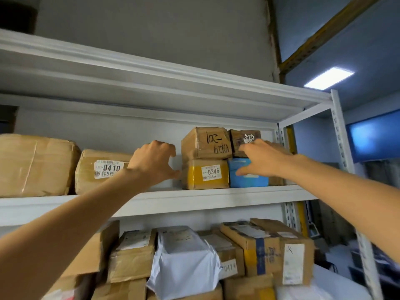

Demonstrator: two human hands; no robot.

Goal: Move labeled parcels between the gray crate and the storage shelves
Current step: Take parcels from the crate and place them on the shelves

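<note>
Both my arms reach up to a white metal shelf (pixel 194 197). My left hand (pixel 154 162) hovers with loosely curled fingers in the gap left of a cardboard parcel labelled 0346 (pixel 205 174), its thumb close to that box's left side. My right hand (pixel 263 159) has spread fingers in front of a blue parcel (pixel 246 178) and below a small brown box labelled 0829 (pixel 242 141). A brown box with handwritten marks (pixel 205 142) sits on top of the 0346 parcel. Neither hand holds anything. The gray crate is out of view.
Left on the same shelf lie a parcel labelled 0410 (pixel 101 169) and a large brown one (pixel 34 165). The shelf below is packed with cardboard boxes and a white poly bag (pixel 184 260). A white upright post (pixel 344 148) bounds the rack on the right.
</note>
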